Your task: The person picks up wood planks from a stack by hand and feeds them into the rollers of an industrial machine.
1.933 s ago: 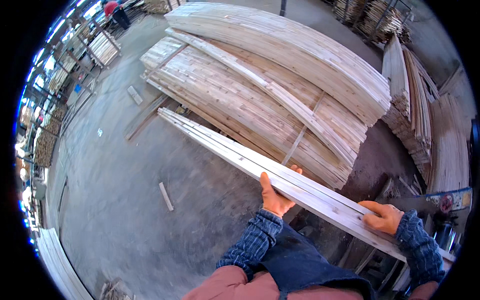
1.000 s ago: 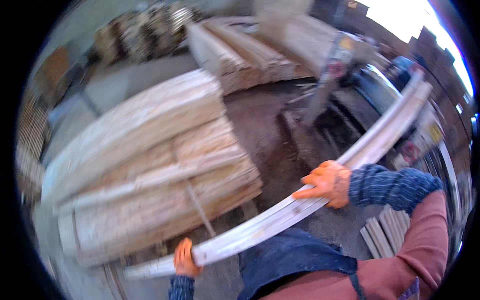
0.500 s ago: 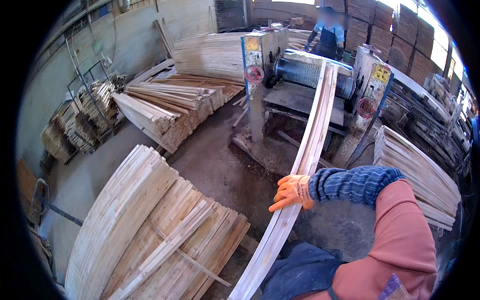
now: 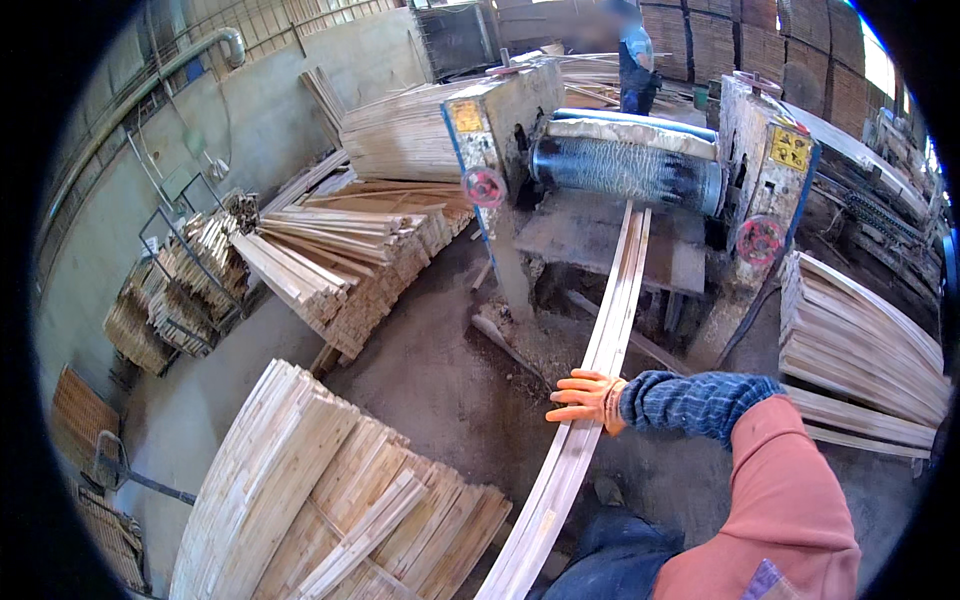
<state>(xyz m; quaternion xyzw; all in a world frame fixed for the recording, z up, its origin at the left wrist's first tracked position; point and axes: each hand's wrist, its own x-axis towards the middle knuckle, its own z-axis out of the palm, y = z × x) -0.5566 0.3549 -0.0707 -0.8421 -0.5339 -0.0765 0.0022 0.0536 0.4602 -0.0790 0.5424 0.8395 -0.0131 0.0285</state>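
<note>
My right hand [image 4: 588, 398], in an orange glove, lies across several long, pale wooden strips [image 4: 608, 335]. Its fingers are spread apart over the top of them. Side by side, the strips run from the lower edge up to the bed [image 4: 570, 235] of a woodworking machine. Their far ends reach the bed just below a wide dark roller [image 4: 625, 172]. The near ends run out of the picture. My left hand does not show.
A stack of wooden boards [image 4: 265, 450] stands at the near left, with loose strips on top. More strips are piled farther left [image 4: 370, 270] and at the right [image 4: 860, 340]. Red handwheels [image 4: 485, 186] sit on the machine's posts. Behind it stands another person [image 4: 636, 65].
The strips' far ends have come down from in front of the roller to the bed beneath it. My right hand's fingers have spread. The person behind the machine has turned sideways, and my view has shifted.
</note>
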